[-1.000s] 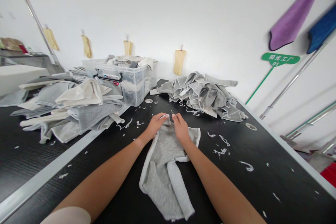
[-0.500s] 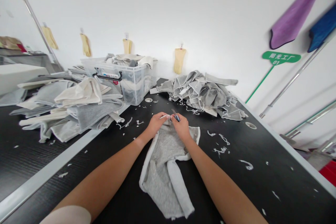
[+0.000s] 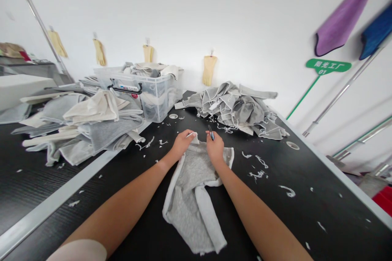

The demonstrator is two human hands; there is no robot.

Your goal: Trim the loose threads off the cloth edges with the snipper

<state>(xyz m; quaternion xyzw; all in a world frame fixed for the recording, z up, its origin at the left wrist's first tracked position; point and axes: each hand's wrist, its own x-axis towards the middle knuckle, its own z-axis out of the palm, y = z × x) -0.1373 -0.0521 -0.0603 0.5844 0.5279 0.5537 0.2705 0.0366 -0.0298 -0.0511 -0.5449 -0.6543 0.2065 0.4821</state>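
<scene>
A grey cloth piece (image 3: pixel 191 175) with white edges, in the outline of a mitten with a thumb, lies spread on the black table in front of me. My left hand (image 3: pixel 182 144) pinches its far top edge between thumb and fingers. Small thread snips (image 3: pixel 211 133) with blue handles stick up from my right hand (image 3: pixel 215 149), which is closed round them. That hand sits over the upper right part of the cloth, a short gap from the left fingertips. The snips' blades point away from me, off the cloth edge.
Grey and cream cloth pieces (image 3: pixel 101 122) are heaped at the left, beside a full clear plastic bin (image 3: pixel 157 104). Another grey cloth pile (image 3: pixel 241 108) stands at the back right. White thread scraps (image 3: pixel 259 175) litter the black table (image 3: pixel 294 220). Yellow gloves (image 3: pixel 210 70) hang on the wall.
My right hand and the snips have moved a little to the right, away from the left fingertips. The left hand still pinches the cloth's edge.
</scene>
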